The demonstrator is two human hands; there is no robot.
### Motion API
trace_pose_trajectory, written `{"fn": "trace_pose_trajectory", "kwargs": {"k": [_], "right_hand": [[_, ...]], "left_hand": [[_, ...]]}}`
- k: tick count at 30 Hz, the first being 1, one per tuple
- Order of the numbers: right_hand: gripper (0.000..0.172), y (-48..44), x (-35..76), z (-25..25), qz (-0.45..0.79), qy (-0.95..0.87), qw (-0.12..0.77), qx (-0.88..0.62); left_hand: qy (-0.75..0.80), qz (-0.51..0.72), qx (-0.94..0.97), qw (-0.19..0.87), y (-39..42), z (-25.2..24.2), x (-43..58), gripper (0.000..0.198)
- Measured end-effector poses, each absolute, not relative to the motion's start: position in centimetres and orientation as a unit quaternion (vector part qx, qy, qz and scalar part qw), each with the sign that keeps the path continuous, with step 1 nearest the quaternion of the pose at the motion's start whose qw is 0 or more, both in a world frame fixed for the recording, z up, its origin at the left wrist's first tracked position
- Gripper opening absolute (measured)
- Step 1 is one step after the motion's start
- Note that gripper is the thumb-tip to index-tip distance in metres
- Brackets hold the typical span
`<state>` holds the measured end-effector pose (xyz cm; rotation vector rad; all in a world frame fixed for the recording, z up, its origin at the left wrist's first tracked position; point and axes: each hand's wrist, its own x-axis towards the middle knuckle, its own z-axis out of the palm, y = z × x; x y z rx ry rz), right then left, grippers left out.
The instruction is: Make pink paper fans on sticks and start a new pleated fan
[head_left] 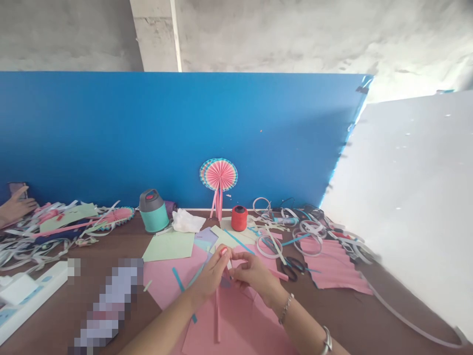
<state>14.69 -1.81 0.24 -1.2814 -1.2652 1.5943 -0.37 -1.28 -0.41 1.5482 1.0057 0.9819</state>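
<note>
One pink strip (pixel 218 310) hangs over a pink sheet (pixel 244 330) on the desk (pixel 354 315). Its top is pinched between the fingers of the left hand (pixel 212 273) and right hand (pixel 254 273). Beyond lie one pair of scissors (pixel 293 266), one red spool (pixel 239 218) and one fan (pixel 219 175).

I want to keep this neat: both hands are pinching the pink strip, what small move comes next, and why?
Probably squeeze the pinched top tight with the left hand, freeing the right hand for the red thread spool. Both hands grip the pink strip at its upper end, its lower end lies over the pink sheet, and the spool stands beyond.
</note>
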Motion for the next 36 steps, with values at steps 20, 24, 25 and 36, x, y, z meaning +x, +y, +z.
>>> {"fn": "trace_pose_trajectory", "kwargs": {"k": [20,24,25,36], "right_hand": [[0.039,-1.4,14.6,-0.7,0.605,-0.512,0.368,-0.486],[0.036,-1.4,14.5,-0.5,0.579,-0.528,0.348,-0.514],[0.035,-1.5,14.5,-0.4,0.572,-0.530,0.342,-0.525],[0.050,-1.2,14.3,-0.9,0.588,-0.551,0.377,-0.457]], "left_hand": [[0.406,0.427,0.590,0.552,-1.4,-1.2,0.1,0.041],[0.376,0.433,0.552,0.606,-1.7,-0.4,0.4,0.041],[0.362,0.432,0.541,0.625,-1.8,-0.1,0.5,0.041],[0.201,0.469,0.352,0.785,-1.0,-1.4,1.0,0.031]]}}
